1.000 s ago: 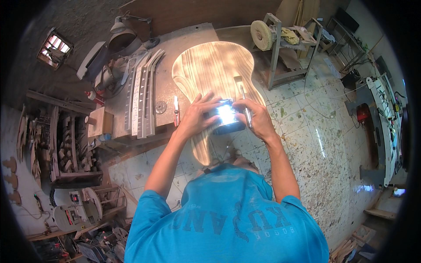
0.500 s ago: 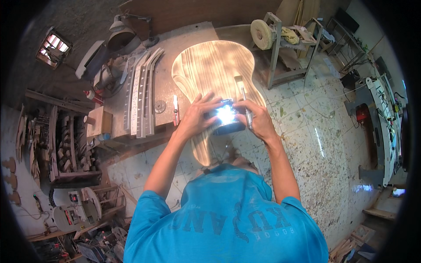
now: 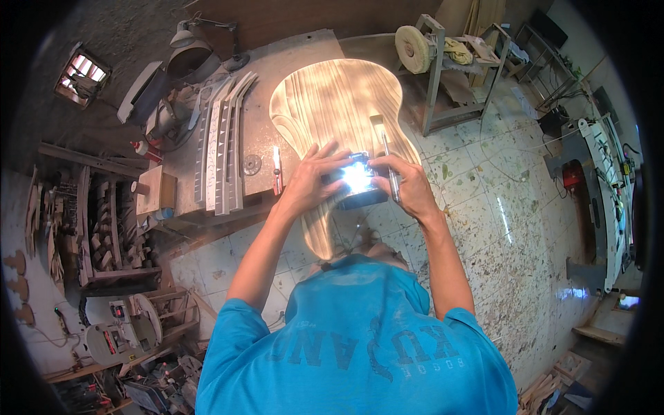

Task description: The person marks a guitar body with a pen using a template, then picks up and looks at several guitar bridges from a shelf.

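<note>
A pale wooden guitar body [image 3: 339,97] with dark striped grain lies on the bench, its narrow end pointing toward me. Over its near part, my left hand [image 3: 311,176] and my right hand [image 3: 408,183] grip a small dark device [image 3: 364,199] from both sides. White glare washes out the device's middle, so its exact kind is hidden. A slim silver pen-like tool [image 3: 391,169] is also held in my right hand, pointing away from me. In the far right part of the body is a small rectangular recess [image 3: 377,123].
Left on the workbench [image 3: 270,124] lie several long slotted wooden strips [image 3: 225,149], a metal disc [image 3: 252,164] and a red-handled knife [image 3: 277,173]. A desk lamp [image 3: 183,38] stands behind. A buffing wheel [image 3: 413,50] on a frame is at the far right. Debris litters the tiled floor [image 3: 484,242].
The view has shifted very slightly. Both hands keep their hold on the device, and the silver tool is tilted a little differently.
</note>
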Tool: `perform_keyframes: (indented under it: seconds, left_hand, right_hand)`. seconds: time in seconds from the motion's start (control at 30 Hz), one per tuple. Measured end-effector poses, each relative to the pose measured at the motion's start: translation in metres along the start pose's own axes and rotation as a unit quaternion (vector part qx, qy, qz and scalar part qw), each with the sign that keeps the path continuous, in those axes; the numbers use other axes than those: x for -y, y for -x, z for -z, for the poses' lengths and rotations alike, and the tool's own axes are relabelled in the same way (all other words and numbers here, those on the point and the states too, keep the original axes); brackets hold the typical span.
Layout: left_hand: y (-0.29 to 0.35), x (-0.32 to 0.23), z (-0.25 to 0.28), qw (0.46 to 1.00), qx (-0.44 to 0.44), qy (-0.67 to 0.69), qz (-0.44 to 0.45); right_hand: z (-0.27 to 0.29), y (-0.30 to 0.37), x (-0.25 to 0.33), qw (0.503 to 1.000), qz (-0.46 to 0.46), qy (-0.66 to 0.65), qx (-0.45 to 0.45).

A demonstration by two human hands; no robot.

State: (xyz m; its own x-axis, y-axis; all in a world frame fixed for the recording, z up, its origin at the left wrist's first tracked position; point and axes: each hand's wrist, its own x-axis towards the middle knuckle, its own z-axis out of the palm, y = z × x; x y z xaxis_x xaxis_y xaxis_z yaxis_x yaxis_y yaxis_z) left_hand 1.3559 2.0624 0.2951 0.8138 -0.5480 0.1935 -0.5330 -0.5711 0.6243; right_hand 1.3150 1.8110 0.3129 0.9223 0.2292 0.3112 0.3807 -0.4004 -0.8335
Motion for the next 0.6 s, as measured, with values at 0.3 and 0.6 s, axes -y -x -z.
perform_keyframes:
  seconds: [0.3,0.6]
  left_hand:
    - [-0.0002,0.0023,-0.0011,1.000,0.000,0.003,-0.005]
    - [0.0002,-0.0004,-0.0008,1.000,-0.002,-0.001,-0.007]
  right_hand:
    - [0.0013,-0.0011,0.0011,1.000,-0.003,-0.003,0.005]
    - [0.0017,-0.0002,0.0002,1.000,0.005,0.000,0.004]
